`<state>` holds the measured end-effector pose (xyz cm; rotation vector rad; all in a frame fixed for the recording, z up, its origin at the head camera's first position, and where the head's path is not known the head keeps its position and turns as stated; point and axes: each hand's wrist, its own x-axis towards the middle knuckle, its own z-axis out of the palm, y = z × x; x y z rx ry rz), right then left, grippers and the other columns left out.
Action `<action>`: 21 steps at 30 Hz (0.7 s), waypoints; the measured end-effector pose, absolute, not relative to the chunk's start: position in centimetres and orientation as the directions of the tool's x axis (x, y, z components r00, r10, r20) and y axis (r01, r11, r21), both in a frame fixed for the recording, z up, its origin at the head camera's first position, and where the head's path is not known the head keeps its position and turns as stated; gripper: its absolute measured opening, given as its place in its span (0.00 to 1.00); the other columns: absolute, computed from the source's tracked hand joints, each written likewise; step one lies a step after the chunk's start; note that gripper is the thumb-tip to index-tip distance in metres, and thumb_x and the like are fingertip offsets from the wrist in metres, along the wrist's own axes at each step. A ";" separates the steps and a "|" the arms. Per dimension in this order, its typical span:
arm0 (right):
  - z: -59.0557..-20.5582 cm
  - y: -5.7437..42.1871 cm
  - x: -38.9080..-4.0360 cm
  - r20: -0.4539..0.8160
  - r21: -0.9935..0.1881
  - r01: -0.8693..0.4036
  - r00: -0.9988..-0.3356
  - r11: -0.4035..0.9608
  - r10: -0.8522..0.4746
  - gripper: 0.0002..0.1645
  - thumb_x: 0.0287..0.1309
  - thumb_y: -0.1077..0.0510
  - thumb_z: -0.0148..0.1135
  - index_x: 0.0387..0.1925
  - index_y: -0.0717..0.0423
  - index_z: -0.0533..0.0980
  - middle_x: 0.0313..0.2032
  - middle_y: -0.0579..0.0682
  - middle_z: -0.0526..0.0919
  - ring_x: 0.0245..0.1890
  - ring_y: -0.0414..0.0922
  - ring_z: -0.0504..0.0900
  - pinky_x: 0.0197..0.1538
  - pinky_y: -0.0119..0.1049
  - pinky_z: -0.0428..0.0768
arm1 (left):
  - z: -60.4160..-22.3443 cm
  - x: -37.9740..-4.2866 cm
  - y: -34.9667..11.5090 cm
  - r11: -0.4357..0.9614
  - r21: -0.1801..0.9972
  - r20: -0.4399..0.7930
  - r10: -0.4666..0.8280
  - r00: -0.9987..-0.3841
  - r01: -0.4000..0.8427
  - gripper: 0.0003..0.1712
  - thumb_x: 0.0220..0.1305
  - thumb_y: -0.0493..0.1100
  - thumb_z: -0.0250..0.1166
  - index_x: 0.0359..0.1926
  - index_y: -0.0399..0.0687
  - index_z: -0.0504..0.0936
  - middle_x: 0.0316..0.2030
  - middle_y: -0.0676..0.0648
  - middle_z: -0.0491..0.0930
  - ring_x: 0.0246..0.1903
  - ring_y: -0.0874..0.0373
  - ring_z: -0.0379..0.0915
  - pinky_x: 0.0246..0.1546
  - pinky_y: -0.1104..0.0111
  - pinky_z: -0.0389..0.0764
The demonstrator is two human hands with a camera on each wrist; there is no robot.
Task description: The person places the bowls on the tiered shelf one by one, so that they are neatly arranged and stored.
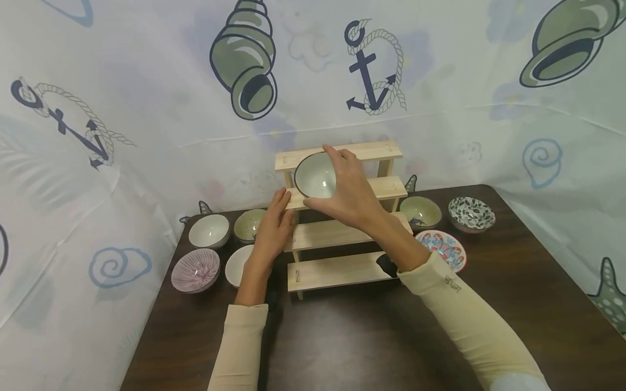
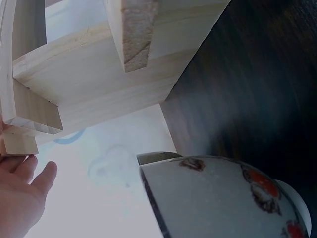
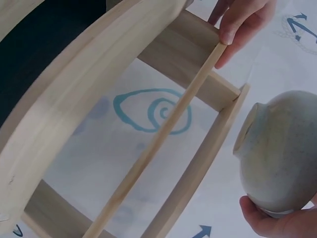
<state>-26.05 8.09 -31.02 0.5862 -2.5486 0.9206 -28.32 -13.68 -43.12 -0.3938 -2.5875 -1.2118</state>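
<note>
A bowl [image 1: 315,176] with a pale inside and dark rim is gripped in my right hand [image 1: 349,193], between thumb and fingers. Its opening faces the head view. In the right wrist view the bowl's greyish outside and foot ring [image 3: 246,130] show, tilted sideways. It is in front of the upper tiers of a stepped wooden rack [image 1: 342,233]. My left hand [image 1: 274,228] rests with fairly straight fingers against the left end of the second tier from the top. In the right wrist view the left fingertips [image 3: 228,37] touch that shelf's corner.
Left of the rack stand a white bowl [image 1: 209,232], a pink-striped bowl [image 1: 195,270], a green bowl [image 1: 246,225] and another white bowl [image 1: 238,266]. Right of it are a green bowl [image 1: 420,212], a leaf-patterned bowl [image 1: 471,213] and a patterned dish [image 1: 445,250]. Patterned cloth [image 1: 313,125] hangs behind.
</note>
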 end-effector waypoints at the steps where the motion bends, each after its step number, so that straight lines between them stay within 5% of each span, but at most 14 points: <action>1: -30.9 7.9 -26.1 0.469 -0.512 -0.499 -0.844 0.699 -0.258 0.66 0.43 0.38 0.79 0.79 0.52 0.58 0.69 0.63 0.67 0.68 0.59 0.68 0.62 0.58 0.79 | -43.1 -28.3 -13.7 0.615 0.706 0.344 0.135 -0.929 0.351 0.31 0.82 0.47 0.50 0.80 0.45 0.60 0.82 0.45 0.53 0.83 0.48 0.42 0.81 0.48 0.51; 21: -30.6 5.8 -27.4 0.505 -0.496 -0.516 -0.826 0.698 -0.251 0.63 0.45 0.39 0.78 0.78 0.53 0.59 0.67 0.63 0.68 0.66 0.60 0.69 0.61 0.56 0.79 | -43.4 -28.5 -14.1 0.631 0.688 0.350 0.145 -0.926 0.359 0.30 0.82 0.47 0.51 0.79 0.46 0.62 0.81 0.45 0.54 0.83 0.48 0.44 0.81 0.49 0.51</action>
